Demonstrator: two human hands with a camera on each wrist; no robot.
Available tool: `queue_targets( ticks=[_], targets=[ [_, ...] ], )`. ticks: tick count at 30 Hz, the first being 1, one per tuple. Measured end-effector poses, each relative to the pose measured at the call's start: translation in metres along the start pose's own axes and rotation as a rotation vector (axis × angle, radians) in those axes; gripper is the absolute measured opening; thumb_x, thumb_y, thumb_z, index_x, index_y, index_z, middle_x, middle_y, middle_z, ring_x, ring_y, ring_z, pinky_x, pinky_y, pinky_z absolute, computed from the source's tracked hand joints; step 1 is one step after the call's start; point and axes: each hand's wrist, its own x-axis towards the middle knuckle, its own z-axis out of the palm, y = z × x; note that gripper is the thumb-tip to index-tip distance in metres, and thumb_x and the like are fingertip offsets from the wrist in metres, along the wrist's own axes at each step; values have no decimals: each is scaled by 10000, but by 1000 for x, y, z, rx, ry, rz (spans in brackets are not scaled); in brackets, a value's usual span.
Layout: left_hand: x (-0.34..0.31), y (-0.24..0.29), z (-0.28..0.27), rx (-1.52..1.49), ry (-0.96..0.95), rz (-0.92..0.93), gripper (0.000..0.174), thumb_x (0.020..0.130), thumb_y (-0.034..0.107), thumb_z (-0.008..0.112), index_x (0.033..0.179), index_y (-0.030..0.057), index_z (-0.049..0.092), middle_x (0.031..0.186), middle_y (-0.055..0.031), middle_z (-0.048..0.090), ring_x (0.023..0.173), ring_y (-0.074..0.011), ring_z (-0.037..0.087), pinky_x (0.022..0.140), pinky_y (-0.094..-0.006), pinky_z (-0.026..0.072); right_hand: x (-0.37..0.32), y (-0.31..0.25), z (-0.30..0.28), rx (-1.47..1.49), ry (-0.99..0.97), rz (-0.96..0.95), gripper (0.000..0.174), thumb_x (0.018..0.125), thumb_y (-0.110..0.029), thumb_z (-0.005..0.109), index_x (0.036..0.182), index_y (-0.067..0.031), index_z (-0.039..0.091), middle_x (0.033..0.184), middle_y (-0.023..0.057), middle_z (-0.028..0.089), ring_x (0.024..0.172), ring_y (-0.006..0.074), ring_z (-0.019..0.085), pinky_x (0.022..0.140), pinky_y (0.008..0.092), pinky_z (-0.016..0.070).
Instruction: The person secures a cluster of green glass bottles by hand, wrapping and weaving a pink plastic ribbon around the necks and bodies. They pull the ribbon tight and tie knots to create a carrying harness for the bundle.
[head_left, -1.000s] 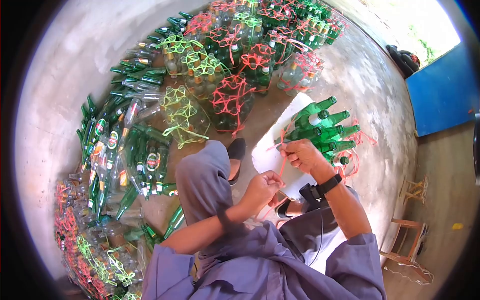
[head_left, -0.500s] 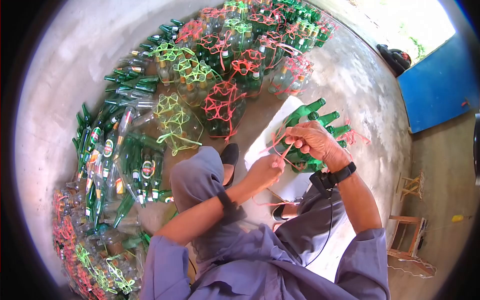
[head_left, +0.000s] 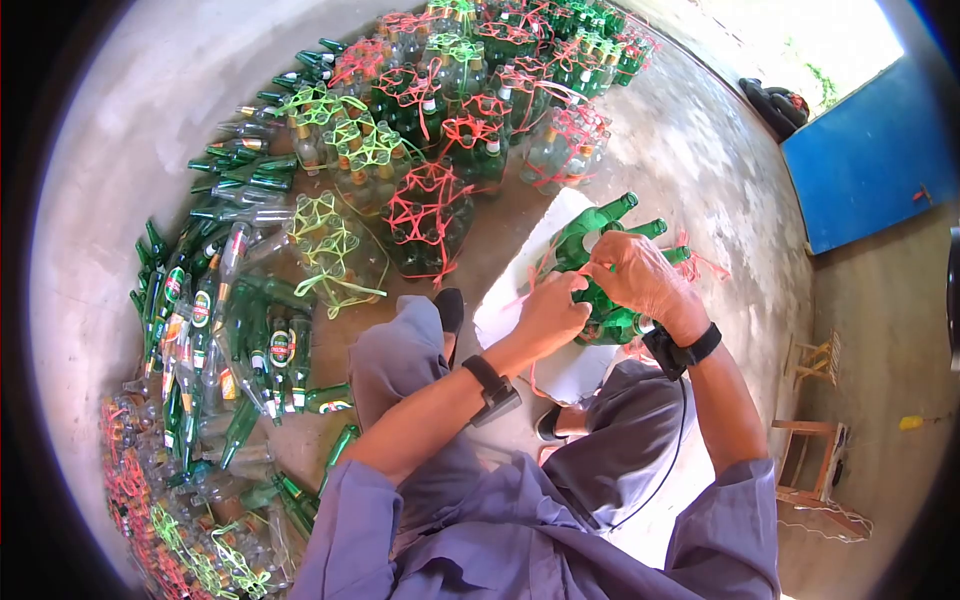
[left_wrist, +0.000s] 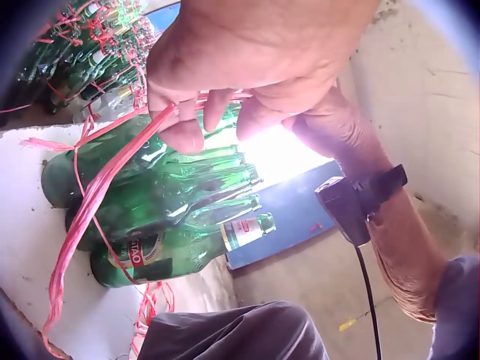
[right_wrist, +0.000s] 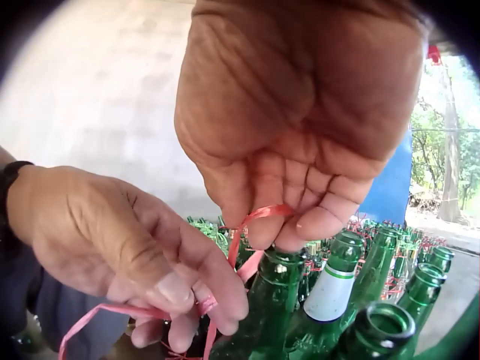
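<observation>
The person's left hand [head_left: 552, 310] and right hand [head_left: 650, 285] are close together, just over a bunch of green glass bottles [head_left: 600, 215]. Each hand pinches a thin, flat, pink-red plastic ribbon [left_wrist: 97, 199] between thumb and fingers. One long end of the ribbon hangs down from the left hand. The ribbon is by the bottle necks, and some of it goes down the near left side of the bunch.

The green bottles stand packed side by side on a flat white board [head_left: 505, 300], and the board lies on the grey floor [head_left: 705, 160]. Some have white paper on their necks.

Far off and to the left, dark bottles tied with red ribbon [head_left: 430, 215] stand in a bunch, and clear bottles tied with light green ribbon [head_left: 325, 240] stand beside them. More loose bottles [head_left: 200, 310] lie in a pile by the left wall. On the far right is a big flat blue panel [head_left: 860, 160]. A small brown wooden frame [head_left: 808, 427] is near the right wall.
</observation>
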Motion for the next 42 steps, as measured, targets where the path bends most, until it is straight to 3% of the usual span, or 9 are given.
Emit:
queue_targets(
  ticks=[8,10,17,26,29,31,34,41,42],
  targets=[
    [-1,2,4,75,34,19,419,820,176,625,1160,-69,624,1122,-217,628,892,-296,658,835,-391,509,-17,4,12,76,212,-161,96,789,-38,611,735,38,634,957,157,678,852,358,643,767,425,535],
    [0,-1,6,78,49,26,417,820,176,629,1154,-74,624,1106,-220,631,895,-300,660,835,-393,511,-18,4,11,-150,298,-244,68,765,-22,603,732,21,643,934,126,685,868,327,634,766,408,538],
    [1,3,5,54,49,16,399,829,184,645,1128,-79,621,1128,-231,647,968,-299,665,875,-387,507,-28,34,26,-191,242,-123,68,751,-37,608,710,-6,653,915,85,693,883,314,620,770,408,532],
    [-9,6,-6,-64,50,-129,247,860,179,636,1000,-20,676,815,-123,696,803,-247,680,749,-347,517,-14,44,36,95,123,194,140,749,-88,598,780,45,624,710,285,574,620,485,498,588,465,461],
    [-9,0,-13,-170,70,-137,194,873,180,645,941,2,681,729,-54,652,679,-160,616,642,-301,483,-12,44,36,158,59,300,146,735,-103,629,766,38,646,660,259,566,552,399,506,564,430,446],
    [-7,-8,-14,-223,79,-164,172,879,182,651,911,15,680,704,-19,621,622,-105,567,582,-270,451,-15,39,30,296,29,309,165,716,-130,672,752,31,663,592,211,545,500,243,502,536,407,431],
    [-2,-12,-16,-463,90,-227,142,883,193,659,857,54,667,670,41,542,528,-40,444,472,-227,341,-14,42,25,315,-58,326,216,719,-181,725,726,25,658,552,142,540,521,128,483,522,384,421],
    [3,-8,-18,-582,101,-305,124,884,194,664,845,76,662,658,56,514,472,-24,379,417,-210,268,-14,47,31,361,60,335,402,695,-269,838,665,68,620,685,172,670,591,152,574,557,372,459],
    [2,-8,-19,-584,103,-310,124,884,196,666,851,76,663,663,54,515,472,-24,379,419,-208,270,-15,45,31,356,75,338,397,700,-266,840,646,62,623,682,149,664,698,167,631,618,359,488]
  ],
)
